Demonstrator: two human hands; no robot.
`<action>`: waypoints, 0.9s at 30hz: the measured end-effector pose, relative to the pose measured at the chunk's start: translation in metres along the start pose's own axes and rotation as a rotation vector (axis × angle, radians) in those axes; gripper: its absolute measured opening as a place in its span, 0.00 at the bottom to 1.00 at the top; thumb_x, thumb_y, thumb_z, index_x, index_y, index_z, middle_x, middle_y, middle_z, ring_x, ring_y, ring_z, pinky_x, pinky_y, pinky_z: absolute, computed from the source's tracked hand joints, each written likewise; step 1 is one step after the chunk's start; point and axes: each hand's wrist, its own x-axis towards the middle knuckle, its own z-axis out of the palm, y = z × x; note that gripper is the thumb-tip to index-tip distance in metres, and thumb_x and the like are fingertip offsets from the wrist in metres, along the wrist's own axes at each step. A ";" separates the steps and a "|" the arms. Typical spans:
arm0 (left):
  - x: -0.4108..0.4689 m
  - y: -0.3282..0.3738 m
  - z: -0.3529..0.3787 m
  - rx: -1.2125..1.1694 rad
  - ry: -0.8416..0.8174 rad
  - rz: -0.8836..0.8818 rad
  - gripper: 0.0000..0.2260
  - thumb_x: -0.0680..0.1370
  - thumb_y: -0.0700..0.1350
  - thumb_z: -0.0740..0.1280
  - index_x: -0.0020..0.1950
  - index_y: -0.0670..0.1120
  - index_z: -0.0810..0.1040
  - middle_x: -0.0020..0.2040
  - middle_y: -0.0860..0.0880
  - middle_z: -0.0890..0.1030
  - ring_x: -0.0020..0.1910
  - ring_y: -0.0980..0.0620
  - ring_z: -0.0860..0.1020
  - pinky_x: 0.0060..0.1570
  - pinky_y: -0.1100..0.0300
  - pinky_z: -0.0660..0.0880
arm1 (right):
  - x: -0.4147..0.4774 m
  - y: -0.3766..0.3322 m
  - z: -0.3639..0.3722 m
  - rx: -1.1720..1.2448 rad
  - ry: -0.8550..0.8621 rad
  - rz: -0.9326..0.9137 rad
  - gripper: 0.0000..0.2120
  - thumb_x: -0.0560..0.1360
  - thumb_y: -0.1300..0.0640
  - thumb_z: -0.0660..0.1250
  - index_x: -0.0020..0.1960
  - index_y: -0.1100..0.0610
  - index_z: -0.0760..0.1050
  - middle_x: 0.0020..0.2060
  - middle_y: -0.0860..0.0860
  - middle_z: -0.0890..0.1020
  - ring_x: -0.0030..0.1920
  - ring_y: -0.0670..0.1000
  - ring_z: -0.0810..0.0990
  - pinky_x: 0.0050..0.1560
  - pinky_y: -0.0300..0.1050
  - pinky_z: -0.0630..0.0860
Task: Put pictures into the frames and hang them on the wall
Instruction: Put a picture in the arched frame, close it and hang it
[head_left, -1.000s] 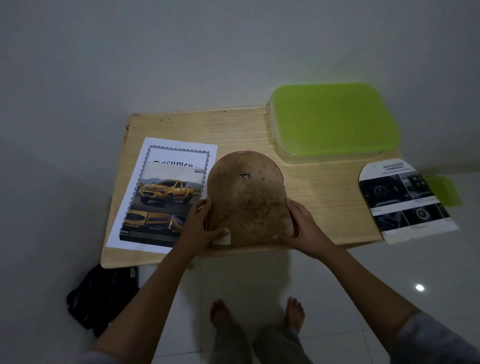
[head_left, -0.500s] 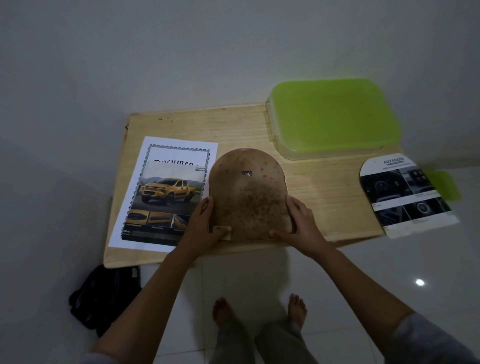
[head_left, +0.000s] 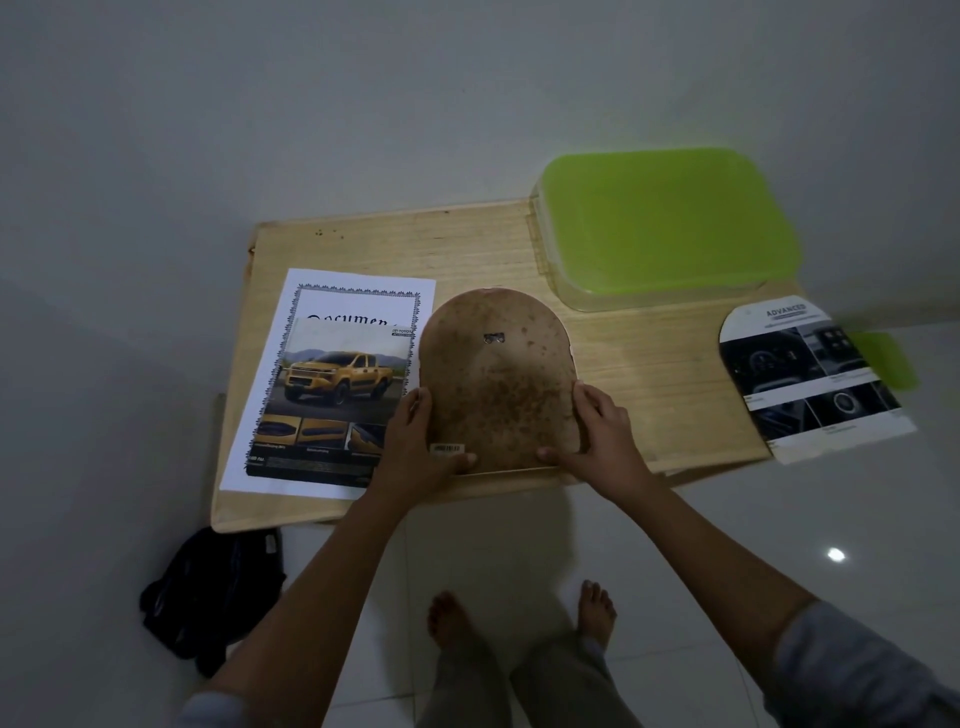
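Gripping the arched frame (head_left: 496, 379) at its two lower corners, the left hand (head_left: 415, 447) and the right hand (head_left: 597, 431) each curl their fingers round a side edge and lay a thumb flat on the brown backing; the left thumb sits just below a small label (head_left: 448, 448). The frame lies face down near the front edge of the wooden table (head_left: 415, 244), its metal hanger (head_left: 494, 338) uppermost near the arch, well away from both hands; so the grip holds only the straight bottom end, and the rounded top rests free on the wood. The likeliest trouble, as I judge it, is a slip toward the person; the frame's bottom edge is close to the table's lip, and a pull or a tilt from this low hold could drop it to the floor. Uneven thumb pressure might also skew the backing in its seat; whether a picture already sits inside cannot be told from this side. The arch-cut picture (head_left: 810, 379) overhangs the table's right corner and could slide off at a knock. The truck picture (head_left: 332, 400) lies on a document sheet (head_left: 358, 291) just beside the left hand; a green-lidded box (head_left: 665, 223) stands at the back right.
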 end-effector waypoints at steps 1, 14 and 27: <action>0.000 0.000 0.000 -0.006 -0.003 -0.005 0.47 0.69 0.52 0.74 0.77 0.46 0.46 0.77 0.49 0.47 0.75 0.48 0.48 0.74 0.51 0.54 | -0.001 0.000 0.000 -0.005 0.000 -0.002 0.49 0.66 0.42 0.73 0.76 0.56 0.49 0.72 0.51 0.59 0.67 0.55 0.58 0.67 0.46 0.59; -0.003 -0.006 -0.003 -0.025 -0.042 0.042 0.43 0.73 0.51 0.71 0.76 0.44 0.45 0.77 0.48 0.45 0.76 0.48 0.48 0.73 0.53 0.52 | -0.008 -0.005 -0.003 -0.061 -0.055 -0.012 0.42 0.72 0.48 0.69 0.76 0.54 0.48 0.75 0.52 0.53 0.71 0.57 0.54 0.70 0.49 0.55; 0.049 0.029 -0.004 0.413 0.168 0.268 0.36 0.74 0.67 0.42 0.76 0.48 0.47 0.75 0.50 0.40 0.73 0.53 0.37 0.70 0.54 0.41 | 0.052 -0.031 -0.021 -0.169 -0.066 -0.251 0.37 0.74 0.47 0.65 0.75 0.54 0.50 0.75 0.54 0.51 0.74 0.53 0.52 0.69 0.42 0.56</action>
